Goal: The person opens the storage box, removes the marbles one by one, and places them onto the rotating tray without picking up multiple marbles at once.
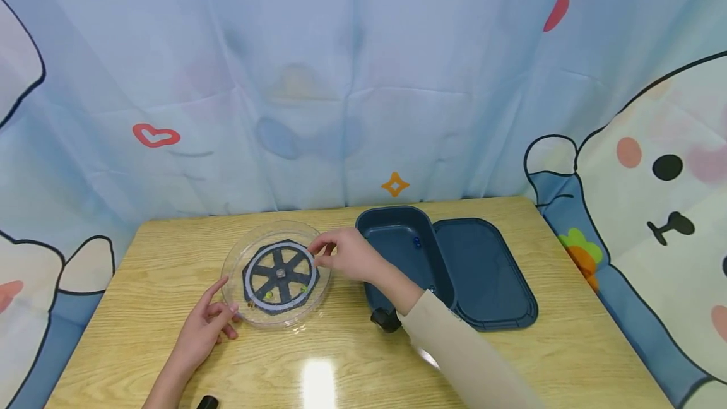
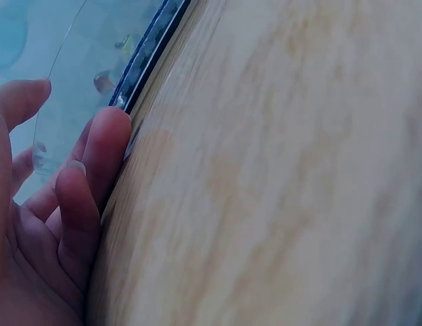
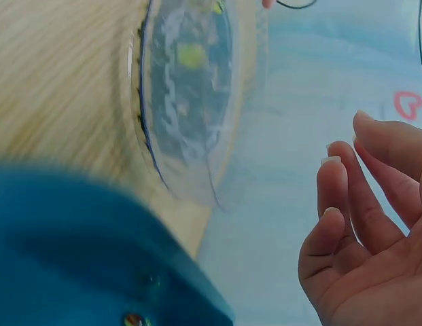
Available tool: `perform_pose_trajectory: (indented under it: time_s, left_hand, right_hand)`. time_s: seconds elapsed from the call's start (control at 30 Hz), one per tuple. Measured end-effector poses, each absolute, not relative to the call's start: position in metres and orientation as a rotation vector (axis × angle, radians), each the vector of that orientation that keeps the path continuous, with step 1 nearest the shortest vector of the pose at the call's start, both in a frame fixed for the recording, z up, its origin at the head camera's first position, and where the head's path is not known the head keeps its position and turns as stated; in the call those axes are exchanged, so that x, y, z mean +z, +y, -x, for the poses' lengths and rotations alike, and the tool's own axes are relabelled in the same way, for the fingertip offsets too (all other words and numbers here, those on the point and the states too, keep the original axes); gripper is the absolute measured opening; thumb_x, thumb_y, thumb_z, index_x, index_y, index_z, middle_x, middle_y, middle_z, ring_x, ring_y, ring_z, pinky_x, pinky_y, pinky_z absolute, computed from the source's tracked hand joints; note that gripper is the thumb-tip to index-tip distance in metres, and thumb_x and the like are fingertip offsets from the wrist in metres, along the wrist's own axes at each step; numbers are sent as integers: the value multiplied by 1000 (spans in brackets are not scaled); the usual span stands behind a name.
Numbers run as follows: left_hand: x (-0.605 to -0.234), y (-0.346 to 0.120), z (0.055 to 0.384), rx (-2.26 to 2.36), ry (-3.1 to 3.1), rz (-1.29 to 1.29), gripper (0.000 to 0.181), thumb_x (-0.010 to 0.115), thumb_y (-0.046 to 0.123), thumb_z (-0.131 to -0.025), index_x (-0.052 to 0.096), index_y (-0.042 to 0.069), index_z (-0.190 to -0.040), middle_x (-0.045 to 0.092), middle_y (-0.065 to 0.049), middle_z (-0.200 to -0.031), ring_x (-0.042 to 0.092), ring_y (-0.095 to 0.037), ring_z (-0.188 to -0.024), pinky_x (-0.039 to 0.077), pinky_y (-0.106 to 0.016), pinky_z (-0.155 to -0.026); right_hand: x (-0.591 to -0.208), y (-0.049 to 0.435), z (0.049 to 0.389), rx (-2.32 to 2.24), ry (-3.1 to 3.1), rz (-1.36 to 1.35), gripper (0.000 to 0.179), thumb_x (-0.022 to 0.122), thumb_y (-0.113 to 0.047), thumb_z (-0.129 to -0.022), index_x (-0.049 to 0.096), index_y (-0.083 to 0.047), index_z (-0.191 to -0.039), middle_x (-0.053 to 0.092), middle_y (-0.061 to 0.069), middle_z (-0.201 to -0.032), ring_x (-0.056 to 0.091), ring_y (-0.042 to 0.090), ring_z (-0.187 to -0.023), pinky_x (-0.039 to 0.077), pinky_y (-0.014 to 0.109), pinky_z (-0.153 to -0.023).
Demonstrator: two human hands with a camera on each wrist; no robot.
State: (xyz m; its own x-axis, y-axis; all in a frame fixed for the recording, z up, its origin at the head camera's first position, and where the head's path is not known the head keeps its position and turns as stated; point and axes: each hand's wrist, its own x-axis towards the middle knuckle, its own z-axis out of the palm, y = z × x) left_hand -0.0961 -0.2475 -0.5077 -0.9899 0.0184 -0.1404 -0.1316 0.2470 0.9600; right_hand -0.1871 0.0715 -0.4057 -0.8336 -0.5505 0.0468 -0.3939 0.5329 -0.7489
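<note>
A clear round dish (image 1: 326,283) stands on the left half of the table, with a dark wheel-like, six-spoked piece (image 1: 279,273) in it. Several small marbles lie inside, among them a yellow-green marble (image 1: 269,295) and an amber one (image 2: 102,82). My left hand (image 1: 200,333) touches the dish's near-left rim with its fingertips, fingers spread and relaxed. Over the dish's right rim hovers my right hand (image 1: 352,254), fingers loosely bent. In the right wrist view, that hand (image 3: 374,217) shows nothing between thumb and fingers.
Right of the dish stands a deep dark-blue box (image 1: 392,213) holding a few marbles, including a blue marble (image 1: 417,242). Beside it lies a flat dark-blue lid (image 1: 488,276). A printed curtain (image 1: 352,81) hangs behind the wooden table (image 1: 272,365).
</note>
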Motion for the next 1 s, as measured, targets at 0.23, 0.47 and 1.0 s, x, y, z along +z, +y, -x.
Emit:
perform_pose_trajectory:
  time_s: [0.23,0.47,1.0]
  left_hand:
    - [-505,-248,95,1820,2404,110,69,63,22,-100,26,17,-157,68,-15,-89,67,-24,-62,46,-27,-50]
    - [-501,-244,97,1744,2462,118,68,63,20,-100,27,16,-157,68,-15,-89,66,-26,-62,51,-29,-63]
    - [-502,-247,98,1796,2418,99,69,63,20,-100,26,16,-158,69,-16,-90,63,-25,-60,43,-28,-49]
  right_hand:
    - [-399,93,197,-1232,2651,744,19,73,-12,-92,75,-13,-111,70,-2,-108,61,13,-86,51,30,-67]
    - [-402,121,206,-1240,2683,683,18,72,-14,-93,74,-15,-111,69,-3,-107,59,12,-87,51,32,-71]
    - [-437,156,236,-1009,2730,456,21,71,-14,-93,73,-13,-114,68,-1,-103,63,17,-91,52,35,-75]
